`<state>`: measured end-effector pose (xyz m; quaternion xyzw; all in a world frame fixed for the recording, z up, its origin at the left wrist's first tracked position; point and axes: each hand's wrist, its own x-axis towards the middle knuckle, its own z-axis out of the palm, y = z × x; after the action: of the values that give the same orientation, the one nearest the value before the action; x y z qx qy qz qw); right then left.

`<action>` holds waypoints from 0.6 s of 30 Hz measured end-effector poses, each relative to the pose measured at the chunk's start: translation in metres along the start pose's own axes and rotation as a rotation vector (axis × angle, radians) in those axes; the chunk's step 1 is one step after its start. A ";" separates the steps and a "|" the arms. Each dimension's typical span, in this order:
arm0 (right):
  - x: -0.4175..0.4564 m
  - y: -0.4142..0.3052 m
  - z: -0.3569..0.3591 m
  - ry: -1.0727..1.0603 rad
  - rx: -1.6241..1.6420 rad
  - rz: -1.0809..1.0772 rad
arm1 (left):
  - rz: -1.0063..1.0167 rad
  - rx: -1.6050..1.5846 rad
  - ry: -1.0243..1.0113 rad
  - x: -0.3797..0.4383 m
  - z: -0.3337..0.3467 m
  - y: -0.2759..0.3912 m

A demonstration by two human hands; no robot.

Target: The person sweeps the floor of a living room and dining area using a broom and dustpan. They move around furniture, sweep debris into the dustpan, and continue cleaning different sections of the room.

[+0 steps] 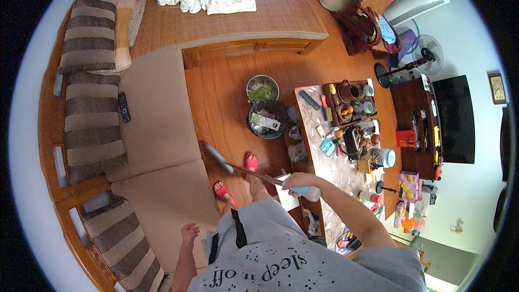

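My right hand (301, 183) is closed around the light-blue and white grip of a broom (259, 175). Its brown pole runs left across my shin, and its pale blue head (218, 157) is low over the wooden floor, close to the sofa's front edge. Blur hides the bristles. My left hand (190, 233) hangs over the sofa seat with its fingers apart and holds nothing. Both my feet, in red slippers (251, 162), are on the floor between sofa and coffee table.
A black waste bin (267, 133) and a round basin (262, 78) of green leafy scraps stand ahead. Right is a cluttered coffee table (328, 215) with a tea tray (337, 123). Left is the beige sofa (158, 121); a wooden daybed (284, 16) crosses behind the bins.
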<state>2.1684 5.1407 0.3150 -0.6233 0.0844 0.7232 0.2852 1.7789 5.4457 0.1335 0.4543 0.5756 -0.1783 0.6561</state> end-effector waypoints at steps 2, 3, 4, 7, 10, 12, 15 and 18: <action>0.027 -0.021 -0.033 -0.112 -0.193 -0.074 | 0.034 0.026 0.050 0.000 0.016 0.018; 0.039 -0.033 -0.053 -0.212 -0.263 -0.152 | 0.077 0.021 0.062 -0.001 0.024 0.029; 0.049 -0.047 -0.071 -0.277 -0.197 -0.124 | 0.119 0.029 0.082 -0.004 0.032 0.038; 0.067 -0.107 -0.132 -0.230 -0.415 0.069 | 0.149 -0.071 0.180 -0.019 0.056 0.066; 0.058 -0.167 -0.199 -0.246 -0.513 -0.043 | 0.105 -0.037 0.082 -0.029 0.089 0.094; 0.053 -0.204 -0.233 -0.062 -0.458 0.004 | 0.118 0.004 0.073 -0.035 0.118 0.105; 0.046 -0.237 -0.271 -0.032 -0.523 -0.274 | 0.156 -0.067 0.130 -0.033 0.160 0.122; 0.044 -0.260 -0.291 -0.152 -0.181 -0.128 | 0.165 0.006 0.117 -0.032 0.188 0.137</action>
<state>2.5488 5.2293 0.2728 -0.5940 -0.0427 0.7533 0.2790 1.9853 5.3578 0.2021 0.5117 0.5729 -0.0984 0.6327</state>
